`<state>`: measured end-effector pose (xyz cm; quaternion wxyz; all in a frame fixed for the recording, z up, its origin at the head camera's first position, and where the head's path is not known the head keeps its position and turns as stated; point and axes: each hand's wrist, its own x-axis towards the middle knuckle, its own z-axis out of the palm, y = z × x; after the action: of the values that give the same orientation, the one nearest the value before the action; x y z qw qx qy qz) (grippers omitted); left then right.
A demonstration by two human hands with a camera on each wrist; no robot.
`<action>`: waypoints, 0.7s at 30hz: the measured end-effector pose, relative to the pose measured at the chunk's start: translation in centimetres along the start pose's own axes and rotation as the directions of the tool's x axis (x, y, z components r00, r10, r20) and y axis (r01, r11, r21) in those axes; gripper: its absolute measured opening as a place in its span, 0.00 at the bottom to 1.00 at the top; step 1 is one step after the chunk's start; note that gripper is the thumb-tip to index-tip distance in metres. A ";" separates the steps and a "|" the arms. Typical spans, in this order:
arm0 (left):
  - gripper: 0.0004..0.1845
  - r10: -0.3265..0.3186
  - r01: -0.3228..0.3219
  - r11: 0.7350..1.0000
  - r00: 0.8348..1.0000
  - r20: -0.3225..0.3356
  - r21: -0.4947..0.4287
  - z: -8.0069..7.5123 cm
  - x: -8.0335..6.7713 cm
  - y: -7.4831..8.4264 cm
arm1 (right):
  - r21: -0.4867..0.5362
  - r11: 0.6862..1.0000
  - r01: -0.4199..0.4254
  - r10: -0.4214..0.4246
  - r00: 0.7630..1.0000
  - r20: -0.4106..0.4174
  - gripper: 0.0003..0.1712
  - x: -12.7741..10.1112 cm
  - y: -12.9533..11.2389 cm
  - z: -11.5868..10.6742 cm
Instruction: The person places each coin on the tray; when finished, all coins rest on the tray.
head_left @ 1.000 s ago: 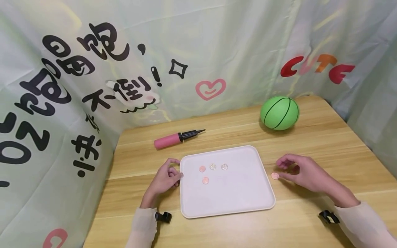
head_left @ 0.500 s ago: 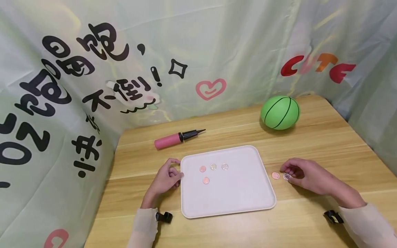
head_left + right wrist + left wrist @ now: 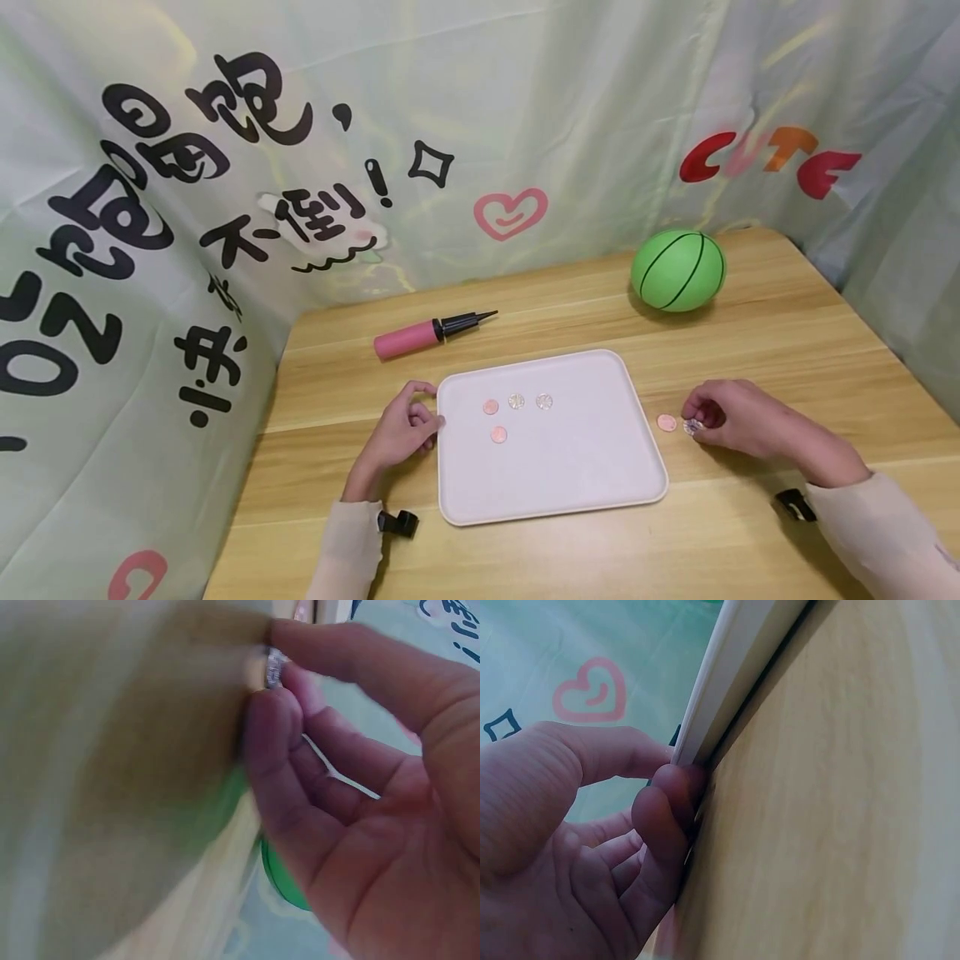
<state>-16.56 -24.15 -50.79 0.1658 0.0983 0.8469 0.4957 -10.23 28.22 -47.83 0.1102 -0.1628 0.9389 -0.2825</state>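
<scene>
Wooden bench (image 3: pixel 750 333), right edge: right hand (image 3: pixel 738 417) pinching silver coin (image 3: pixel 692 427) beside copper coin (image 3: pixel 666 422); left hand (image 3: pixel 397 433) curled, fingertips gripping tray (image 3: pixel 570 492) rim. Thin coin, likely slipping under shallow pinch.

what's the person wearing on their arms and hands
Both hands are bare: left hand, right hand. Each arm has a pale cream long sleeve reaching the wrist, and a small black clip-like device sits at each wrist. No rings or watch visible.
</scene>
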 end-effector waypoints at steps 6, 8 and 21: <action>0.24 -0.005 0.005 1.000 1.000 -0.001 -0.007 0.0 0.0 0.0 | 0.007 0.999 -0.034 0.033 0.997 0.068 0.12 0.1 0.4 -0.4; 0.24 -0.004 0.004 1.000 1.000 -0.001 -0.008 0.0 0.0 0.0 | 0.013 0.999 -0.034 0.033 0.997 0.075 0.12 0.1 0.5 -0.5; 0.24 -0.004 0.004 1.000 1.000 0.000 -0.005 -0.2 -0.1 -0.1 | 0.363 0.927 0.096 -0.087 0.995 -0.040 0.06 -0.7 1.4 0.3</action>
<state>-16.56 -24.40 -50.80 0.1669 0.0960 0.8458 0.4975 -9.85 29.41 -48.74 0.1142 -0.1796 0.8629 -0.4584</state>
